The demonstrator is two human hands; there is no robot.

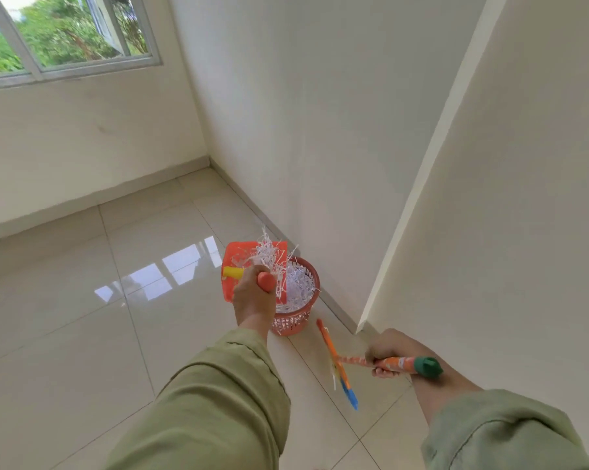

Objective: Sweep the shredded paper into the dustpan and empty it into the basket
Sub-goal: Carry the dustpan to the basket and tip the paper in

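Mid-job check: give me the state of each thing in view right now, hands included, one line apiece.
dustpan: raised and tipped over the basket, paper sliding off.
shredded paper: partly on the dustpan, partly in the basket.
basket: upright on the floor by the wall, nearly full.
broom: head just above or on the floor; contact unclear.
left hand: grips the dustpan handle.
right hand: grips the broom handle.
window: one pane looks swung open.
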